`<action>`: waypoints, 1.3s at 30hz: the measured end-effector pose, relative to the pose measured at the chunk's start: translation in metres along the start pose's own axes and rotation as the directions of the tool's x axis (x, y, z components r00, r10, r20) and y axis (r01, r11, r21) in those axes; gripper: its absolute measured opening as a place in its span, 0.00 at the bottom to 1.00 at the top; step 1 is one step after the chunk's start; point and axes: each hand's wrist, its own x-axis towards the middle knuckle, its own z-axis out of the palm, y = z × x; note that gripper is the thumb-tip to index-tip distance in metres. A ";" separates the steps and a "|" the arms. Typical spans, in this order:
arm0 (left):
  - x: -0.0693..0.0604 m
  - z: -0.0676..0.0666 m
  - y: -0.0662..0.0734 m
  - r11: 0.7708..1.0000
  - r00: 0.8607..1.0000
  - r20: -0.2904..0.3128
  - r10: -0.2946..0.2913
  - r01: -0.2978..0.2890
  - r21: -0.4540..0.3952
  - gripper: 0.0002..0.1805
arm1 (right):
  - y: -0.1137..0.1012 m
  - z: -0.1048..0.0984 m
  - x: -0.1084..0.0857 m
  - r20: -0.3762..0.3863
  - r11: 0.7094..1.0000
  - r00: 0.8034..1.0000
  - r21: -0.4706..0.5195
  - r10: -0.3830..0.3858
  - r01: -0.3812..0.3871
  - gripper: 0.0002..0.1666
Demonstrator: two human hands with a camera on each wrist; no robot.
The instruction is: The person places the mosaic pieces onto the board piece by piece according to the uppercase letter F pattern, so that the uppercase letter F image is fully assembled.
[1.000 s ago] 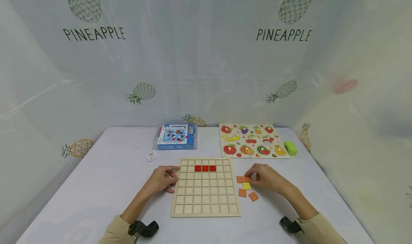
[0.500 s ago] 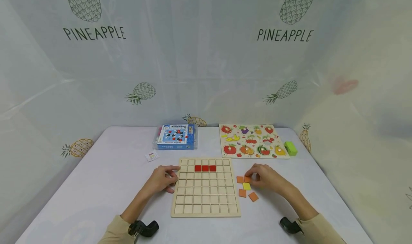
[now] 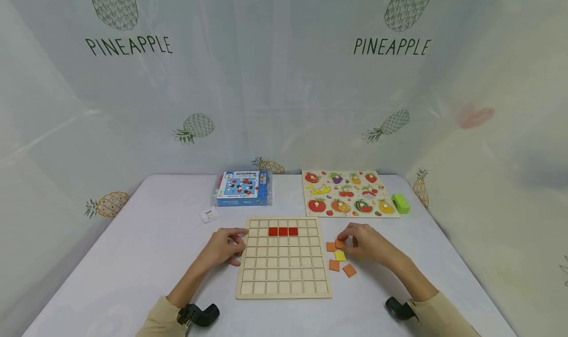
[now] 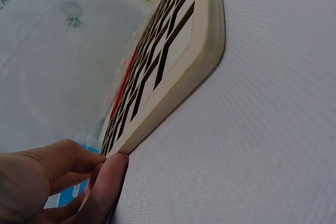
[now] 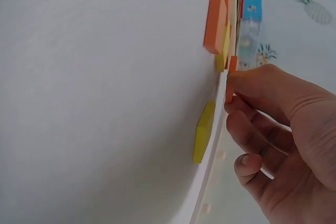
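A pale wooden grid board (image 3: 284,264) lies mid-table, with a row of red square tiles (image 3: 283,231) in its second row from the back. My left hand (image 3: 221,246) pinches the board's left edge; in the left wrist view, thumb and index finger (image 4: 71,161) meet at that edge. To the right of the board, my right hand (image 3: 366,242) pinches an orange square tile (image 3: 339,243) between thumb and index finger. The tile (image 5: 231,77) is tilted on edge in the right wrist view. Below it lie a yellow tile (image 3: 339,256) and loose orange tiles (image 3: 334,265).
Another yellow tile (image 5: 203,132) lies near the right hand, mostly hidden in the head view. A fruit puzzle board (image 3: 350,194), a green block (image 3: 401,204), a blue boxed set (image 3: 243,189) and a small white card (image 3: 209,215) are farther back on the white table.
My right hand has lifted slightly, raising the orange tile off its place among the others. The left hand stays at the board's edge.
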 end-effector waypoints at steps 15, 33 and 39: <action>0.001 -0.001 0.001 1.000 1.000 -0.001 0.005 -0.005 0.001 0.24 | -0.028 -0.005 0.022 0.036 1.000 0.999 0.022 -0.009 0.008 0.13; 0.000 0.001 -0.002 1.000 1.000 -0.001 -0.004 0.004 0.001 0.24 | -0.076 0.025 0.068 0.113 0.995 0.992 0.078 -0.064 0.055 0.14; -0.001 -0.001 -0.001 1.000 1.000 -0.001 0.013 -0.013 0.004 0.24 | -0.090 0.033 0.082 0.125 0.994 0.988 0.067 -0.093 0.086 0.14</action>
